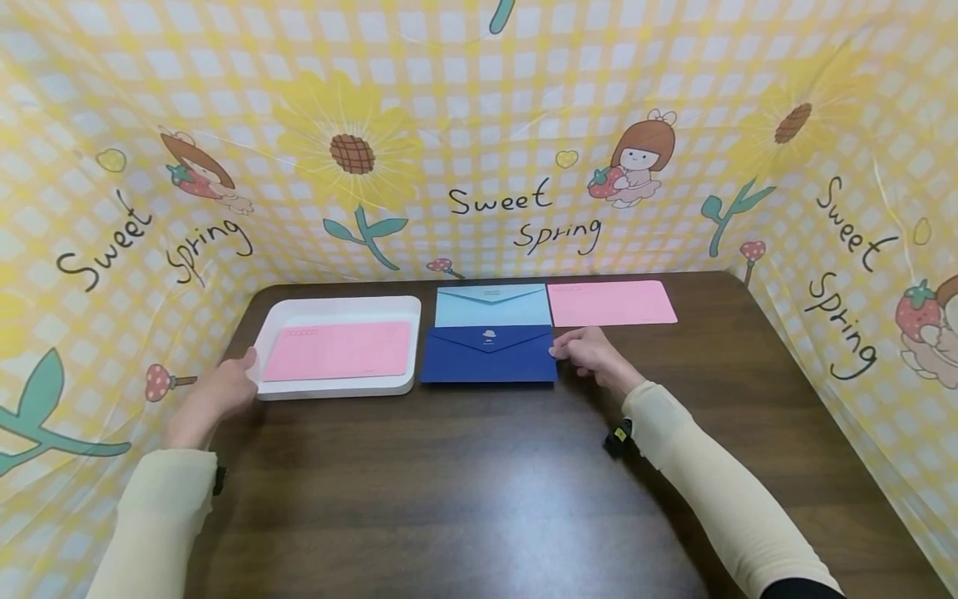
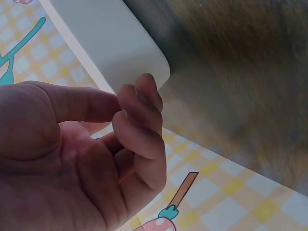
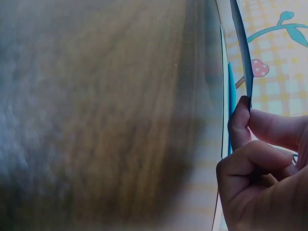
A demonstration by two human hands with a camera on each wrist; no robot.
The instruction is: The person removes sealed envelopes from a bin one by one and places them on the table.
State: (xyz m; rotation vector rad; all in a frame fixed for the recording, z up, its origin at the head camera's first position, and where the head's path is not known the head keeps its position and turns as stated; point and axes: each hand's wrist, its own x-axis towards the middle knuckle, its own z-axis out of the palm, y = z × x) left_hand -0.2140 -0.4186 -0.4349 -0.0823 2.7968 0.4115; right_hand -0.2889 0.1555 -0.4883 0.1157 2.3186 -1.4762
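My right hand (image 1: 591, 353) pinches the right edge of a dark blue envelope (image 1: 489, 362) between thumb and finger; the right wrist view shows this envelope (image 3: 244, 48) edge-on above the fingertips. A white tray (image 1: 337, 389) on the left holds a pink envelope (image 1: 337, 353). At the tray's left side is my left hand (image 1: 217, 395), its thumb and fingers at the rim. In the left wrist view the curled fingers of this hand (image 2: 96, 144) meet the corner of the tray (image 2: 115, 43).
Behind the dark blue envelope lies a light blue envelope (image 1: 490, 308), partly covered by it. Another pink envelope (image 1: 612, 303) lies to its right, near the back edge of the brown table (image 1: 449, 491). A patterned cloth (image 1: 479, 150) surrounds the back and sides.
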